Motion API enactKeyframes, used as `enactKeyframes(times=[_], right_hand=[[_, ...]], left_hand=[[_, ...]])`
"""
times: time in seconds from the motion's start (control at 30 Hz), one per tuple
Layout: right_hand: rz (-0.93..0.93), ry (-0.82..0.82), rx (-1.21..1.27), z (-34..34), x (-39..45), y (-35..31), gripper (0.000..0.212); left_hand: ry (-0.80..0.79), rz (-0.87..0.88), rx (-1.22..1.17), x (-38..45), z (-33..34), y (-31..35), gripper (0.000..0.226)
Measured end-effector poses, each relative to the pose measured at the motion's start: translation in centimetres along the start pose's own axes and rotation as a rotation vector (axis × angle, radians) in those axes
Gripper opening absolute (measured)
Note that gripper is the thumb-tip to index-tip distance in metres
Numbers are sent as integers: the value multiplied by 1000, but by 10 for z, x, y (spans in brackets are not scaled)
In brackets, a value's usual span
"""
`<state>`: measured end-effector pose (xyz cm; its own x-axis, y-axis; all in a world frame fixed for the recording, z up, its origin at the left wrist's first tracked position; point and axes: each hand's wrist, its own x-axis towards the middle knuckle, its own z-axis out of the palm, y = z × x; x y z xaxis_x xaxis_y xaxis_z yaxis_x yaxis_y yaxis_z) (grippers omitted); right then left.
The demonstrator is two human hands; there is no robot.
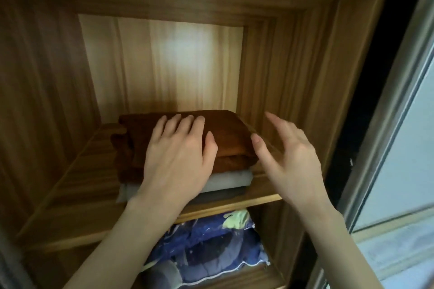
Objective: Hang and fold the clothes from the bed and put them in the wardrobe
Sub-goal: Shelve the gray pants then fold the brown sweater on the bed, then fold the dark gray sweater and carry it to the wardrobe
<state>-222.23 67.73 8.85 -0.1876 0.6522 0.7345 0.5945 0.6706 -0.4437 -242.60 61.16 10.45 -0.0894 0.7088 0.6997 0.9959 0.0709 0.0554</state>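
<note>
The left hand (178, 155) lies flat, fingers straight, on the brown folded cloth (232, 134), probably steadying the pile on the shelf (77, 197); the right hand (288, 155) hovers spread beside it, holding nothing.

The folded garment (225, 134) on top of the stack is rust brown. Under it lies a pale grey-white folded piece (231, 178), then a darker grey one (220, 196). The wardrobe shelf (77, 197) is striped wood grain, honey and brown. Below, the bedding (211, 246) is blue and navy with pale green patches.

No readable text anywhere (labels, brands, numbers); no signs
</note>
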Motion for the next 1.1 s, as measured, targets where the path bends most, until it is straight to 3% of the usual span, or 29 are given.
enactKeyframes(times=[0.2,0.53,1.1], right_hand=[[-24,192,-391,-70,-50,19,56],[310,311,-772,-196,-154,78,63],[871,355,-1146,-380,-308,182,76]], left_hand=[[92,188,-313,-7,22,74,53],[91,533,-767,-37,59,238,42],[-103,1012,-1065,-101,108,544,45]])
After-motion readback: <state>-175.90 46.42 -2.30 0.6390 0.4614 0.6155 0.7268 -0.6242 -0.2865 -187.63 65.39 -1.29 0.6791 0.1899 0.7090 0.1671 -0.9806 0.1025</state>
